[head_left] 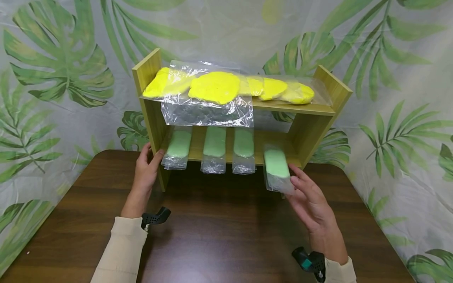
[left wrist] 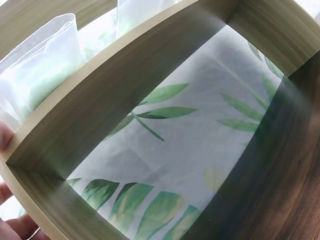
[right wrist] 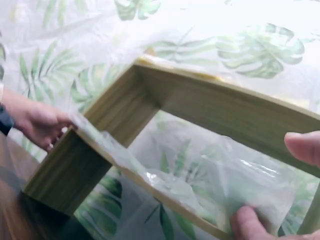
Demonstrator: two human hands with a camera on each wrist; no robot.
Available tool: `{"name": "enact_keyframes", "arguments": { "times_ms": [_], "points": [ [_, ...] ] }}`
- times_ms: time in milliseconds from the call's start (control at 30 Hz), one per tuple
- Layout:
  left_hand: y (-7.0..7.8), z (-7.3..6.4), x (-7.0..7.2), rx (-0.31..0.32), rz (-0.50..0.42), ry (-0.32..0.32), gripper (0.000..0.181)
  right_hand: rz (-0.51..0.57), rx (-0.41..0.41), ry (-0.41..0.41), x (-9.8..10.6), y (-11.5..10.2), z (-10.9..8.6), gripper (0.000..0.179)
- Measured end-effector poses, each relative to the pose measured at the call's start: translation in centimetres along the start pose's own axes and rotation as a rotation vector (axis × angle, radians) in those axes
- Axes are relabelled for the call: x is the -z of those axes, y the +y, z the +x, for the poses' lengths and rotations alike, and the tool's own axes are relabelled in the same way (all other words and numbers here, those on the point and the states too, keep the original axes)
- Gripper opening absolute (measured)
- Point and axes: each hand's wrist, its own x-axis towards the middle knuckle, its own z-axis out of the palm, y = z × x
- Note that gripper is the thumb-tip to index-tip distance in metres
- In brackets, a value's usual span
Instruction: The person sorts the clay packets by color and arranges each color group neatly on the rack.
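A small wooden shelf (head_left: 276,104) with two tiers stands on the table. My left hand (head_left: 146,171) grips its left side panel, the thumb in front beside the leftmost green packet (head_left: 178,144) and the fingers round the outer side. At the right end of the lower tier, a pale green slab in a clear plastic bag (head_left: 277,164) hangs tilted over the front edge. My right hand (head_left: 313,200) holds this bag by its lower right side. In the right wrist view, a fingertip (right wrist: 247,222) lies against the plastic (right wrist: 255,185), with another digit apart above it.
Two more bagged green slabs, a middle one (head_left: 214,142) and one to its right (head_left: 243,143), overhang the lower tier's front edge. Bagged yellow pieces (head_left: 214,87) lie along the upper tier. A leaf-patterned cloth (head_left: 67,67) hangs behind the dark wooden table (head_left: 212,236).
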Motion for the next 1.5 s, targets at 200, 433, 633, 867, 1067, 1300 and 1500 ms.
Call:
{"name": "enact_keyframes", "arguments": {
  "times_ms": [200, 433, 633, 867, 1067, 1300, 1500],
  "points": [
    [-0.1, 0.0, 0.0, -0.004, -0.007, 0.002, 0.054, -0.086, 0.056, 0.004, -0.3, 0.3, 0.2, 0.076],
    [-0.2, 0.1, 0.0, -0.013, -0.007, 0.010, 0.054, -0.187, 0.104, 0.122, -0.4, 0.8, 0.5, 0.082],
    [-0.3, 0.1, -0.1, -0.017, -0.006, 0.012, 0.054, -0.212, 0.141, 0.279, -0.2, 1.4, 1.1, 0.072],
    [-0.3, 0.1, -0.1, -0.015, -0.013, 0.011, 0.054, -0.330, 0.062, 0.362, -0.2, 1.3, 1.0, 0.061],
    [-0.1, 0.0, 0.0, -0.008, -0.009, 0.015, 0.053, -0.344, -0.002, 0.277, -0.2, 0.9, 0.7, 0.070],
    [0.1, 0.0, 0.0, -0.002, -0.010, 0.018, 0.052, -0.267, 0.058, 0.274, 0.0, 0.9, 0.9, 0.076],
    [0.0, 0.1, 0.0, 0.012, -0.001, 0.006, 0.053, -0.183, 0.141, 0.341, 0.5, 1.2, 1.1, 0.056]
  ]
}}
